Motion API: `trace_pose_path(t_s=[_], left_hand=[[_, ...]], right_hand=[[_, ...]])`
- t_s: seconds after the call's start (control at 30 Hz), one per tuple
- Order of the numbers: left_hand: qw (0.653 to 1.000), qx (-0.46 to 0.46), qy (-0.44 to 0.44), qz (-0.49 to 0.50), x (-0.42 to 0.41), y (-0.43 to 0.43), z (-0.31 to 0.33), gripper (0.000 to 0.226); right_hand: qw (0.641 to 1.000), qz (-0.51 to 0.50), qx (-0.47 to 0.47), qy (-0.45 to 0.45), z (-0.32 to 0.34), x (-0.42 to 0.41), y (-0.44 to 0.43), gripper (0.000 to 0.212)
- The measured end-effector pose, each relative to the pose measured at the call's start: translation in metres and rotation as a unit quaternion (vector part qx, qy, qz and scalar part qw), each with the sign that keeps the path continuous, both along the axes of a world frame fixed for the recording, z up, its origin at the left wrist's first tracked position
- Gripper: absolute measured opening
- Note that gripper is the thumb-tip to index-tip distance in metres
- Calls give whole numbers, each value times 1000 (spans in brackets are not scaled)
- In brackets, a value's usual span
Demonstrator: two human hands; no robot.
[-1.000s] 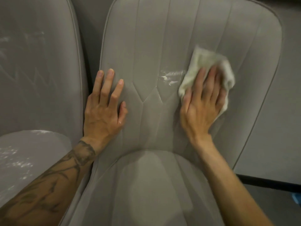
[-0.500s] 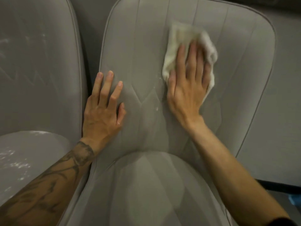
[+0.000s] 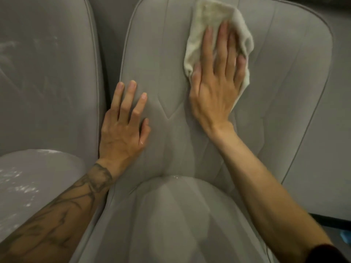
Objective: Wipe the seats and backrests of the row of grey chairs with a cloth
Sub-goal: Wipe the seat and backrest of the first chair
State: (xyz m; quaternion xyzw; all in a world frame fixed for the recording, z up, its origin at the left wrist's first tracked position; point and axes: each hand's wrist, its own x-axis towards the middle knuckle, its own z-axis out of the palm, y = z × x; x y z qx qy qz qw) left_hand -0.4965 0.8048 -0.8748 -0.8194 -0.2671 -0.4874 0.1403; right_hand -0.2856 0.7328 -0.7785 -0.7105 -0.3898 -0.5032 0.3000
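Step in hand: wiping the upper backrest [image 3: 157,54] of the middle chair.

Right hand [image 3: 216,92]: grip spread, fingers straight and flat on the cloth [image 3: 207,19], thumb at its left edge, nothing pinched. Judged reason: a flat palm spreads pressure over a wide patch and carries the cloth along with it. The cloth sits high on the backrest, just right of the centre panel, its top reaching the upper edge of the view.

Left hand [image 3: 123,130]: grip spread, fingers straight, palm flat on the lower left of the same backrest, holding nothing. Probably a brace that steadies chair and body against the push of the wipe.

Materials:
- Cloth: off-white, soft, crumpled into loose folds, with a yellowish tinge on the upper part. Cannot tell whether it is damp.
- Backrest: grey padded upholstery, smooth with a slight sheen. Stitched vertical panels meet in a V near the middle, and raised piping [image 3: 123,52] follows the rounded edge.
- Seat [image 3: 171,224]: same grey, domed, with a few bright specks at the seam where it meets the backrest. Cannot tell whether it is wiped.

Left chair [image 3: 47,82]: white streaks [image 3: 9,46] on its backrest and flecks on its seat. Judged residue or drying marks.

Right chair [image 3: 338,130]: only partly in view.
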Motion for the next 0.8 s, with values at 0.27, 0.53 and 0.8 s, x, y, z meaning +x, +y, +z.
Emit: trace_pose_path(t_s=[0.27,0.53,0.8], left_hand=[[1000,7,-3,1,1,1,0,54],[1000,14,-3,3,0,1,1,54],[1000,5,-6,-9,1,0,2,53]], right_hand=[[973,90,-213,13,-119,-42,-61,63],[999,0,26,31,-6,-7,-5,57],[987,69,-141,-27,-56,-20,-30,59]])
